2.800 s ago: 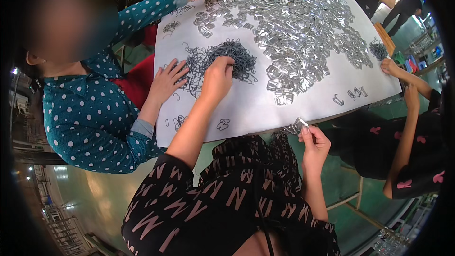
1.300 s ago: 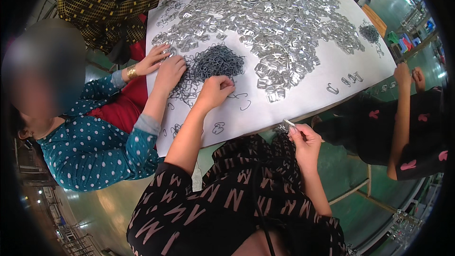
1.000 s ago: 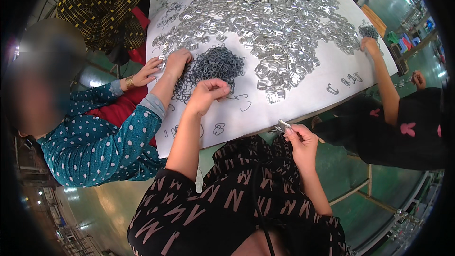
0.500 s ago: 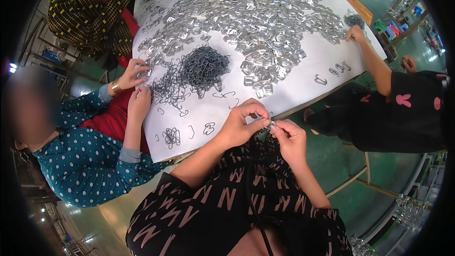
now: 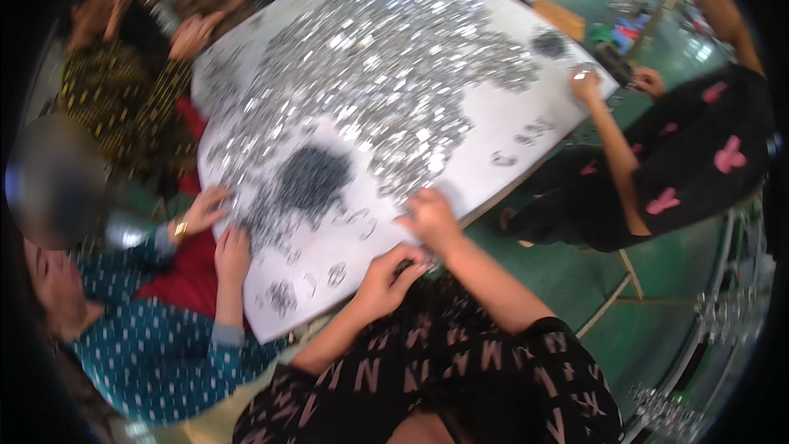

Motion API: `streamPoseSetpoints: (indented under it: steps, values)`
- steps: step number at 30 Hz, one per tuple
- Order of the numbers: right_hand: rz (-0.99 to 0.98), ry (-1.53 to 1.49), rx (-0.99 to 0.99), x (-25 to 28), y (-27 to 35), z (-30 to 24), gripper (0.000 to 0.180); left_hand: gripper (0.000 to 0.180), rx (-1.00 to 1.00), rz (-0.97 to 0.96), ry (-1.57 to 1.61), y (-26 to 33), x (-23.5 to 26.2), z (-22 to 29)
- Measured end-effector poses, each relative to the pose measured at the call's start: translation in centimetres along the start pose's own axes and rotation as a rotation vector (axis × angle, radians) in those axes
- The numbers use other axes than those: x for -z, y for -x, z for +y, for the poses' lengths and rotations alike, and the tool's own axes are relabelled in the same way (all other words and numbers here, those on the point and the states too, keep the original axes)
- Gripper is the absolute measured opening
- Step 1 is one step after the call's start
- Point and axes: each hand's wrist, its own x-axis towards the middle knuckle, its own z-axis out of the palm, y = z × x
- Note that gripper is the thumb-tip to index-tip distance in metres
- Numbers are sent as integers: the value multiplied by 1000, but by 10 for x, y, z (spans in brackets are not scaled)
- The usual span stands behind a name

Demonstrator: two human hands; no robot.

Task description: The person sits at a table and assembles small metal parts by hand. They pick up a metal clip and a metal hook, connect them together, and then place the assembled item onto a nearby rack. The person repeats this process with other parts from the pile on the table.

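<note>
My left hand (image 5: 389, 281) is closed in a pinch at the table's near edge, holding a small shiny metal piece (image 5: 428, 262) whose shape is blurred. My right hand (image 5: 433, 219) reaches over the near tip of a wide heap of flat silver buckle-like pieces (image 5: 403, 160). Its fingers look apart, smeared by motion, and nothing shows in them. To the left of that heap lies a mound of dark bent-wire loops (image 5: 314, 179). A few loose wire loops (image 5: 355, 222) lie between the mound and my left hand.
A co-worker in a dotted teal top (image 5: 156, 337) has both hands at the table's left edge. Another, in black with pink shapes (image 5: 699, 160), works at the right. A third, in yellow-patterned dark clothing (image 5: 115, 103), sits far left. The white table (image 5: 501, 127) bears small wire groups (image 5: 282, 298).
My right hand has left the piece held with my left hand and moved forward to the silver heap. My left hand stays pinched. The whole view has shifted and blurred.
</note>
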Motion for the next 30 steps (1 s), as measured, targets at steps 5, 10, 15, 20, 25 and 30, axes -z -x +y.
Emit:
streamPoseSetpoints:
  steps: [5, 10, 15, 20, 25, 30]
  values:
    - [100, 129, 59, -5, -23, 8, 12, 7, 6, 44, 22, -16, 1, -7]
    - [86, -327, -339, 34, 6, -13, 11, 6, 4, 95, 95, -9, -9, -8]
    - [70, -1171, -702, 60, 21, -18, 18, 6, -45, 168, -14, -22, -10, -12]
    - [134, -1328, -682, 80, 42, -33, 12, 8, -86, 168, -72, -23, -9, -3]
    - [192, -1153, -594, 76, 50, -47, 14, 8, -48, 211, -4, -20, -13, 6]
    - [183, -994, -522, 74, 51, -51, 14, 10, -52, 237, -42, -17, -12, 3]
